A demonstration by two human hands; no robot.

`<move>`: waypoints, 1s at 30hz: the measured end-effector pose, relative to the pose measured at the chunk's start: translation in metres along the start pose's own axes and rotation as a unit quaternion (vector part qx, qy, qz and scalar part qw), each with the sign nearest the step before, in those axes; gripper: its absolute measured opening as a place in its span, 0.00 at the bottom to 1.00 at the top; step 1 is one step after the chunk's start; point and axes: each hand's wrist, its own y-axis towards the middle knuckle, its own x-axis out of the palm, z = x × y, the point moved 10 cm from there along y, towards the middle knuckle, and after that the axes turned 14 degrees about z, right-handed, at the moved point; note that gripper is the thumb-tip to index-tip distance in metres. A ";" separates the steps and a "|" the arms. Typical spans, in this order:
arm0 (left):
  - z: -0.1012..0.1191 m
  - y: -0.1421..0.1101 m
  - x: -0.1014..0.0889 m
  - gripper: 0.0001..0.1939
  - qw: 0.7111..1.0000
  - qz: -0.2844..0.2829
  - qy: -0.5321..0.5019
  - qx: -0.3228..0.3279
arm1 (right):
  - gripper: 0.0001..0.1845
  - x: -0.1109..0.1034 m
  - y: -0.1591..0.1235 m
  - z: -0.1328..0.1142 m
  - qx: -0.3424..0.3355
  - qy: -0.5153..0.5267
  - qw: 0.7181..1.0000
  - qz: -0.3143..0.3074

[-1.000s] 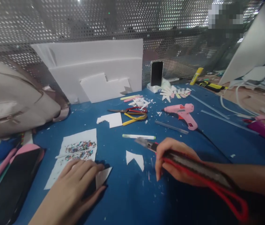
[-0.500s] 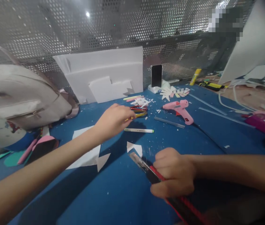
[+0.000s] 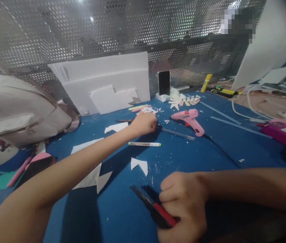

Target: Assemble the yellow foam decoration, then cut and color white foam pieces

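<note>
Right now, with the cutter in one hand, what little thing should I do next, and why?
I'd probably lay the red cutter down on the blue table first. Your right hand grips it with the blade end sticking out, while your left hand is at the scissors; two sharp tools at once could be risky.

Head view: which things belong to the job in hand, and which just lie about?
Apparently part of the job:
utility knife, in the right hand
scissors, partly hidden by the left hand
notched white piece

Probably just lying about:
backpack
smartphone
pink glue gun, in neither hand
</note>
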 end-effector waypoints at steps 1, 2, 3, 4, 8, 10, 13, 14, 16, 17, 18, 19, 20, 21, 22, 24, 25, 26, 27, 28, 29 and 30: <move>0.001 -0.001 0.000 0.17 1.000 0.001 0.006 0.001 | 0.09 0.000 -0.001 0.002 0.008 0.002 1.000 -0.005; 0.002 -0.001 0.000 0.17 1.000 0.002 0.012 0.002 | 0.09 0.001 -0.001 0.004 0.017 0.005 1.000 -0.011; 0.003 -0.001 0.000 0.17 1.000 0.004 0.018 0.003 | 0.09 0.001 -0.001 0.005 0.023 0.007 1.000 -0.015; 0.004 -0.001 0.000 0.17 1.000 0.006 0.024 0.004 | 0.10 0.001 -0.002 0.006 0.027 0.008 0.999 -0.020; 0.008 0.000 0.000 0.17 0.999 0.009 0.038 0.012 | 0.11 0.002 -0.001 0.008 0.030 0.007 0.999 -0.024; 0.008 -0.001 0.000 0.17 0.999 0.009 0.038 0.019 | 0.10 0.002 -0.001 0.009 0.032 0.006 0.999 -0.019; 0.007 -0.002 0.000 0.16 0.999 0.009 0.036 0.028 | 0.10 0.003 -0.003 0.010 0.035 0.003 0.999 -0.018; 0.006 -0.003 0.000 0.16 0.999 0.008 0.035 0.030 | 0.09 0.003 -0.004 0.010 0.035 0.003 0.999 -0.019; 0.003 -0.006 -0.002 0.16 0.999 0.006 0.035 0.032 | 0.08 0.004 -0.005 0.010 0.036 0.000 0.999 -0.020; 0.001 -0.007 -0.003 0.16 0.999 0.006 0.036 0.032 | 0.08 0.004 -0.006 0.009 0.036 -0.002 0.999 -0.020; 0.000 -0.008 -0.004 0.16 0.999 0.005 0.037 0.031 | 0.08 0.004 -0.006 0.009 0.036 -0.004 0.999 -0.018; -0.001 -0.010 -0.006 0.16 0.999 0.005 0.039 0.031 | 0.07 0.004 -0.006 0.009 0.035 -0.005 0.999 -0.017; -0.002 -0.011 -0.007 0.15 0.999 0.005 0.041 0.029 | 0.07 0.004 -0.006 0.009 0.034 -0.003 0.999 -0.015; -0.002 -0.012 -0.008 0.15 0.999 0.007 0.042 0.029 | 0.08 0.004 -0.006 0.008 0.032 -0.001 0.999 -0.015; -0.001 -0.014 -0.009 0.15 0.999 0.008 0.043 0.028 | 0.08 0.004 -0.006 0.008 0.030 0.001 0.999 -0.014; 0.001 -0.015 -0.011 0.16 0.999 0.010 0.045 0.026 | 0.08 0.005 -0.006 0.008 0.032 0.002 0.999 -0.013; 0.002 -0.016 -0.011 0.16 0.999 0.010 0.045 0.024 | 0.08 0.005 -0.006 0.009 0.033 0.002 0.999 -0.014; 0.003 -0.016 -0.011 0.16 0.999 0.009 0.045 0.021 | 0.08 0.005 -0.006 0.009 0.034 0.001 0.999 -0.013; 0.004 -0.017 -0.011 0.16 0.999 0.007 0.044 0.018 | 0.07 0.005 -0.006 0.009 0.035 0.000 0.999 -0.013; 0.004 -0.017 -0.011 0.16 0.999 0.005 0.042 0.014 | 0.07 0.005 -0.005 0.009 0.035 -0.001 0.999 -0.010; 0.005 -0.017 -0.010 0.16 0.999 0.004 0.039 0.012 | 0.07 0.004 -0.005 0.009 0.035 -0.002 0.999 -0.006; 0.005 -0.017 -0.010 0.16 0.999 0.002 0.033 0.011 | 0.08 0.004 -0.004 0.009 0.034 -0.005 0.999 -0.005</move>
